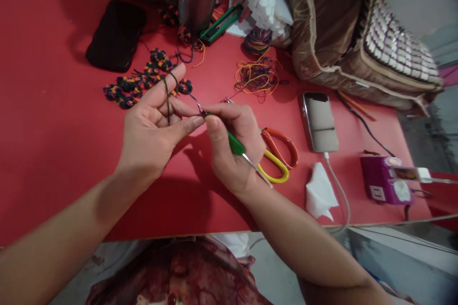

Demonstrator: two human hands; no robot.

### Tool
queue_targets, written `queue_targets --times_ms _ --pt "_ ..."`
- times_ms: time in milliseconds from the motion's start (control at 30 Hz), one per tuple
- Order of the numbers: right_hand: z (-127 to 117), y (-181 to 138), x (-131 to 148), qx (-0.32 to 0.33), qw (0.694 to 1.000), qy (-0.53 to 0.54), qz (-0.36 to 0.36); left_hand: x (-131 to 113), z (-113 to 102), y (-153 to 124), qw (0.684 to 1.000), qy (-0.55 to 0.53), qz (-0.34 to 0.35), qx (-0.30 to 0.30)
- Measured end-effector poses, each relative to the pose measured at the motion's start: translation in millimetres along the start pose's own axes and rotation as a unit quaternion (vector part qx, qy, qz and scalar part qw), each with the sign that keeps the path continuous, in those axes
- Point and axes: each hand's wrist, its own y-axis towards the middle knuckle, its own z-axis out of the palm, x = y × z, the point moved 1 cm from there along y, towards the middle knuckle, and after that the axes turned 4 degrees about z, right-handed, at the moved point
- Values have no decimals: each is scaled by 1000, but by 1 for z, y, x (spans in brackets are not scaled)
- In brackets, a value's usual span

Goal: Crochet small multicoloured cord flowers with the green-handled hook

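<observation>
My right hand (236,145) is closed around a crochet hook (236,144) with a green grip and a metal shaft. Dark yarn (167,97) loops over the raised index finger of my left hand (153,128), whose thumb and another finger pinch the yarn at the hook's tip. The small stitched bit there is mostly hidden by my fingertips. Behind my left hand lie crocheted multicoloured flowers (125,90) in dark blue, orange and purple. A loose tangle of multicoloured yarn (258,76) rests beyond my right hand, with a wound yarn ball (257,41) behind it.
Scissors (281,150) with orange and yellow handles lie beside my right hand. Farther right are a phone (319,121) on a cable, a crumpled tissue (320,193) and a purple box (381,178). A black case (116,35), a green cutter (221,25) and a brown bag (332,33) stand farther back.
</observation>
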Motion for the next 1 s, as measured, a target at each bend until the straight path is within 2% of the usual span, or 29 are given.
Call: queue_targets --times_ms 100,233,400,567,667,833,1000 --pt "1 -5 -4 -7 1000 -5 -22 3 -5 2 999 -31 -40 14" --pt "-1 -6 -10 16 998 60 3 0 -10 9 993 -55 -89 54" --pt "3 0 -9 8 988 152 33 -8 -11 11 994 -55 -82 49" --pt "7 4 -6 -7 982 170 78 -9 -12 12 996 -43 -69 30" --pt "7 3 -6 -18 982 174 77 -9 -13 12 998 -24 -55 27" --pt "4 -1 -7 -13 991 123 43 -6 -11 8 999 -22 -37 20" --pt "3 6 -12 2 992 70 -105 -1 -10 4 1000 23 9 10"
